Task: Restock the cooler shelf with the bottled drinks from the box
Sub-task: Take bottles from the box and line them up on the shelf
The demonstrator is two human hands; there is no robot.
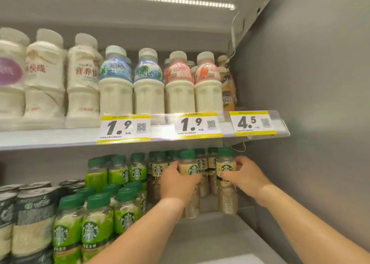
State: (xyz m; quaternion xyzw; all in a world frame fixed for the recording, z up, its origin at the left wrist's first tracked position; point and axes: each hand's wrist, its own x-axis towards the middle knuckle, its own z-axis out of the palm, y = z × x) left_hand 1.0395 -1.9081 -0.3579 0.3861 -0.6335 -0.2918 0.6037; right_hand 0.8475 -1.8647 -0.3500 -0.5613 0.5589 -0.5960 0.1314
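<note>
Both my hands reach into the lower cooler shelf point(212, 235). My left hand point(177, 181) is wrapped around a cream-labelled coffee bottle with a green cap point(188, 163). My right hand point(245, 176) grips a second cream-labelled bottle point(226, 185) just to the right of it. Both bottles stand upright on the shelf, in front of a row of more of the same bottles point(202, 161). The box is out of view.
Green-labelled bottles point(96, 219) fill the shelf left of my arms, dark cans point(30, 209) further left. The upper shelf point(60, 137) holds white milk drink bottles point(148, 83) behind price tags point(124, 128). The grey cooler wall point(310, 103) is at right.
</note>
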